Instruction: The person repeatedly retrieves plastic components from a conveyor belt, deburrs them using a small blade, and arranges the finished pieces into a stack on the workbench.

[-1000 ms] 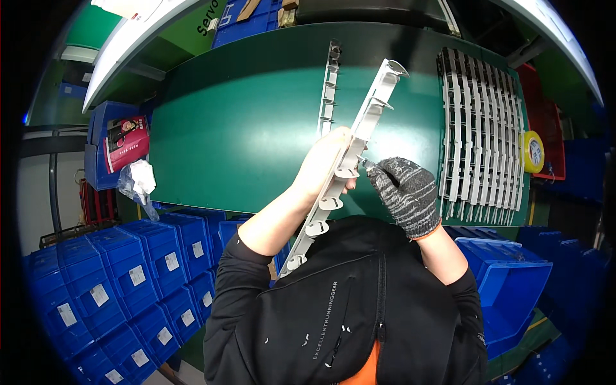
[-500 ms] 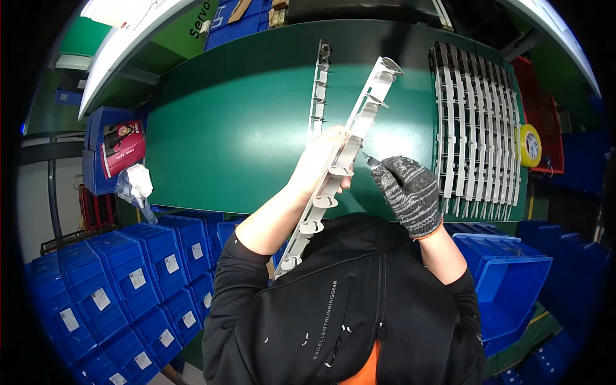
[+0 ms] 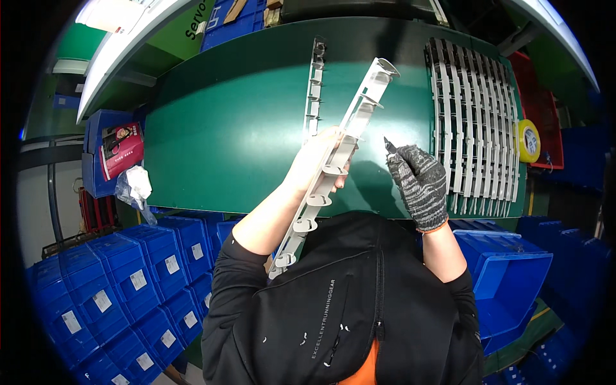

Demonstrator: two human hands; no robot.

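My bare left hand [image 3: 317, 160] is wrapped round a long white plastic strip [image 3: 364, 112] with curved tabs along it. The strip slants from over the table down to my jacket; part of my hand is hidden behind it. My right hand [image 3: 420, 186], in a dark grey knitted glove, is closed round a small knife [image 3: 389, 145] whose dark pointed tip sticks out up and left. The knife is apart from the strip, off to its right. Behind the left hand another, narrower-looking strip [image 3: 314, 86] lies on the green table [image 3: 224, 141].
Several similar strips lie side by side in a stack [image 3: 475, 128] at the table's right. Beside it is a yellow tape roll [image 3: 529, 141]. A blue bin [image 3: 513, 289] stands below right, stacked blue crates [image 3: 122, 276] at lower left. A pink packet [image 3: 122, 151] sits at the left edge.
My right hand with the knife has moved right, away from the strip. My left hand and the strip have shifted slightly left.
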